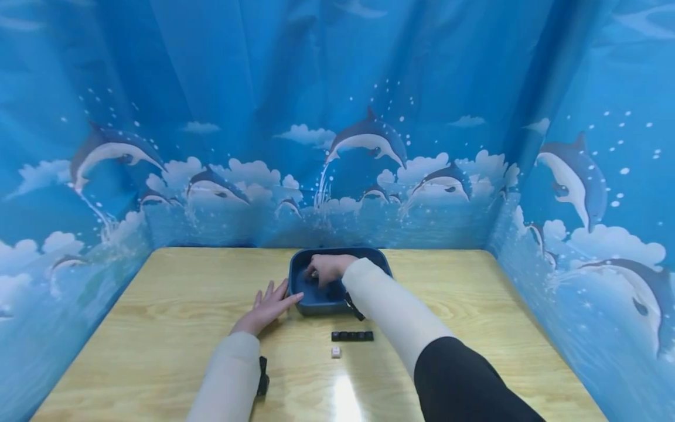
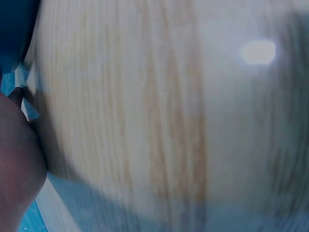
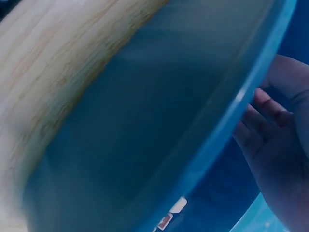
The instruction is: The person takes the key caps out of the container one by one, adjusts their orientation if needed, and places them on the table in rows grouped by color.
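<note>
My right hand [image 1: 328, 268] reaches down into a dark blue plastic bin [image 1: 337, 309], its fingers bent. A small greyish spot shows by its fingertips in the head view; I cannot tell whether the hand holds it. In the right wrist view the bin's rim [image 3: 231, 108] partly covers that hand [image 3: 280, 140]. Small white and brownish keycaps [image 3: 178, 205] peek out inside the bin. My left hand [image 1: 269, 308] lies at the bin's left side with fingers spread, the thumb at the rim. Before the bin lies a row of black keycaps [image 1: 352, 336], with one pale keycap [image 1: 336, 351] nearer me.
The light wood table [image 1: 174, 328] carries the bin near its back edge. A blue curtain [image 1: 253, 117] printed with dolphins stands behind the table and along both sides. Light glares off the tabletop near the front.
</note>
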Motion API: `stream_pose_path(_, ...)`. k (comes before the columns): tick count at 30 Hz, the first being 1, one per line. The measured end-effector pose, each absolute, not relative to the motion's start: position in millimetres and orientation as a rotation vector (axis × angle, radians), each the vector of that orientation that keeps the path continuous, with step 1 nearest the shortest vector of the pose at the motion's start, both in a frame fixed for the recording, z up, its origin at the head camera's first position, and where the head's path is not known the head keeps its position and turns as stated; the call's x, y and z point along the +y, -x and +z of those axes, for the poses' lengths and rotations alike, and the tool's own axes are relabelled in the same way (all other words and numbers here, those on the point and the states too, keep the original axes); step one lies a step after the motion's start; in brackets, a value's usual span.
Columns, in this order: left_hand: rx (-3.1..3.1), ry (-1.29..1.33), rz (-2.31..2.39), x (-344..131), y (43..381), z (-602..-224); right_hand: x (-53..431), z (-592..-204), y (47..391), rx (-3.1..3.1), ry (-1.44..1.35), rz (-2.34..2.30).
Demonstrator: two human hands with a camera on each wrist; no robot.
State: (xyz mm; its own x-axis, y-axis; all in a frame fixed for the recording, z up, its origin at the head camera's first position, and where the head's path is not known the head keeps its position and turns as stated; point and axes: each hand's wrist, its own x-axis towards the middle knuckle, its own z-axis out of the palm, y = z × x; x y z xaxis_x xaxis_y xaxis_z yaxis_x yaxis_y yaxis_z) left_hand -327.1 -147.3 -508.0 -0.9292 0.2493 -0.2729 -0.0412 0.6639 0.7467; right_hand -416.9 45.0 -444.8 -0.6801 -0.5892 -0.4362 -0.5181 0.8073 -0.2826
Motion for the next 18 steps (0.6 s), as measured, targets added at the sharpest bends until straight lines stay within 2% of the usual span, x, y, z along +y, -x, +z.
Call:
stream_pose_path(7, 2.54, -0.157, 1.11, -146, 331, -507, 54, -443, 419, 2.428, 0.786, -0.181)
stream_pose_path(18, 2.525, -0.142, 1.087, -146, 332, -510, 78, -430, 414, 2.466, 0.748, -0.432)
